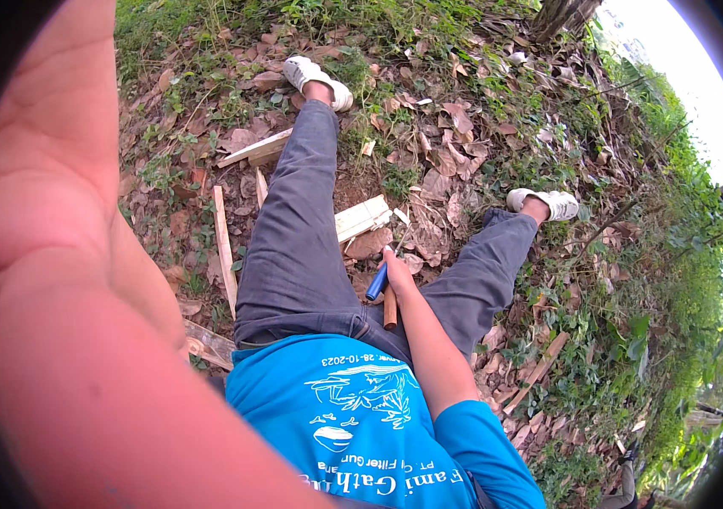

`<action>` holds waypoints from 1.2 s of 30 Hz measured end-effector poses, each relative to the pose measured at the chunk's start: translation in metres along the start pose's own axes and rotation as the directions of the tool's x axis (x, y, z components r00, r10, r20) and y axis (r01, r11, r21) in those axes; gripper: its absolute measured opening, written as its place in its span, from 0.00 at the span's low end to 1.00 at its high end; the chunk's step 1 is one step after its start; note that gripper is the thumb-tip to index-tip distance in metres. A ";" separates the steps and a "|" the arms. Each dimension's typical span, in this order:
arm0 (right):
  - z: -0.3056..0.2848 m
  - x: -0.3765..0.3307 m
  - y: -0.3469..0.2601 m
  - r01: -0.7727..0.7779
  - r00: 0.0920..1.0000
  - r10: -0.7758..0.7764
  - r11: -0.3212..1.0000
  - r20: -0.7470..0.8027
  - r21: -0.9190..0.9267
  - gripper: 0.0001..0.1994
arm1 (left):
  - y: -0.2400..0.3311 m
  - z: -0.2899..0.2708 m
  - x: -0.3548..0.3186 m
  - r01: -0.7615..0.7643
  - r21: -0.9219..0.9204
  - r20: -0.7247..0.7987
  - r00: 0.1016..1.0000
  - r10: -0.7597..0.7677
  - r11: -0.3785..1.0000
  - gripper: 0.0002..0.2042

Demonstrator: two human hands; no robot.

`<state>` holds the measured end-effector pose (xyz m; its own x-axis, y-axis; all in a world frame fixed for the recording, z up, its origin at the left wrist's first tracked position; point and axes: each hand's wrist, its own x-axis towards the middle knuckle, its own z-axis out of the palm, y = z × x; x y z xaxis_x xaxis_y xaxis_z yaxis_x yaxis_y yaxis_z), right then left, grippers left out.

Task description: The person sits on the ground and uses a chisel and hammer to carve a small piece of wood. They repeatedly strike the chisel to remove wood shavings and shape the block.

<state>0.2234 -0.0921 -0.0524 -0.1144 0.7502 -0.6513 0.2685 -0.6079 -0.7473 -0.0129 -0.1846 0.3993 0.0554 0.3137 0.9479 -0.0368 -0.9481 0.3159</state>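
My left hand (52,127) is raised very close at the left edge, its palm and wrist large in view. Its fingers lie outside the picture. Low between my legs, my right hand (397,271) is closed around a blue cylindrical handle (376,286) and a brown wooden handle (390,310). A thin piece sticks out beyond the fist, too small to make out. Just past this hand, pale split wood (362,218) lies on the ground beside my left leg.
My stretched legs (293,212) in grey trousers end in white shoes (317,81). Narrow wood strips (225,246) and another split piece (258,148) lie left. Dry leaves (442,161) and low plants cover the ground. A tree trunk (561,19) stands far right.
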 end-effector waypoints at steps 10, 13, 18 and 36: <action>0.014 -0.010 -0.008 0.016 0.999 -0.013 0.997 0.046 -0.069 0.27 | 0.013 -0.038 0.022 -0.065 0.077 -0.054 0.996 0.069 0.995 0.49; 0.012 0.001 -0.002 -0.022 0.997 0.026 0.998 0.070 -0.062 0.27 | 0.008 -0.064 0.038 -0.089 0.100 -0.070 0.993 0.096 0.991 0.50; 0.011 0.001 0.000 -0.046 0.998 0.049 0.997 0.048 -0.063 0.30 | -0.013 -0.082 0.060 -0.080 0.103 -0.062 0.994 0.087 0.991 0.52; 0.011 -0.013 -0.026 -0.166 0.984 0.104 0.832 0.144 0.530 0.25 | -0.157 0.057 -0.275 0.637 0.540 0.525 0.255 -0.812 0.550 0.40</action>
<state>0.2079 -0.0890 -0.0262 -0.2227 0.6373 -0.7377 -0.2643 -0.7678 -0.5836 0.0343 -0.1250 0.0863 0.5680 0.8223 -0.0359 0.5540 -0.3498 0.7554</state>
